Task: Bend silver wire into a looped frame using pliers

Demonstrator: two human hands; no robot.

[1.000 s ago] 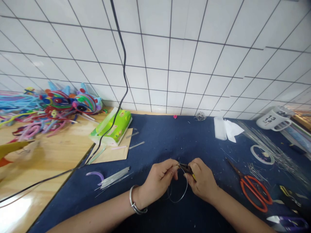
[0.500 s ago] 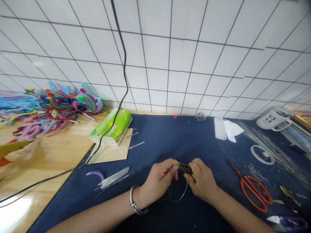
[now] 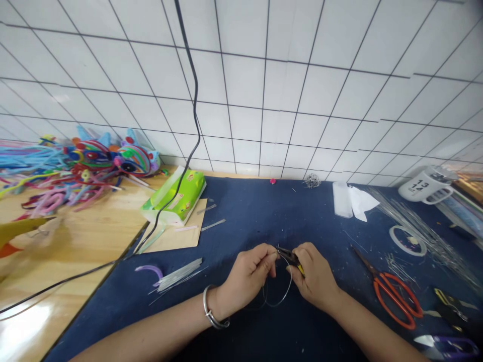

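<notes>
My left hand (image 3: 253,269), with a silver bangle on its wrist, pinches a thin wire (image 3: 290,287) near its top end. The wire hangs below both hands in a rounded loop. My right hand (image 3: 315,275) is closed around pliers (image 3: 290,256) with dark jaws and yellow on the handle. The jaws point left and meet the wire right beside my left fingertips. Whether they bite the wire or only touch it is too small to tell.
Orange-handled scissors (image 3: 399,300), purple snips (image 3: 449,347) and a clear ring (image 3: 407,240) lie to the right, near long wires (image 3: 433,231). Cut wires (image 3: 181,275) lie left, below a green tissue pack (image 3: 183,198). A black cable (image 3: 194,85) hangs across the left. A white mug (image 3: 424,186) stands back right.
The pliers have tilted a little, their jaws now higher at my left fingertips. The wire loop has shifted slightly. Both hands keep their hold.
</notes>
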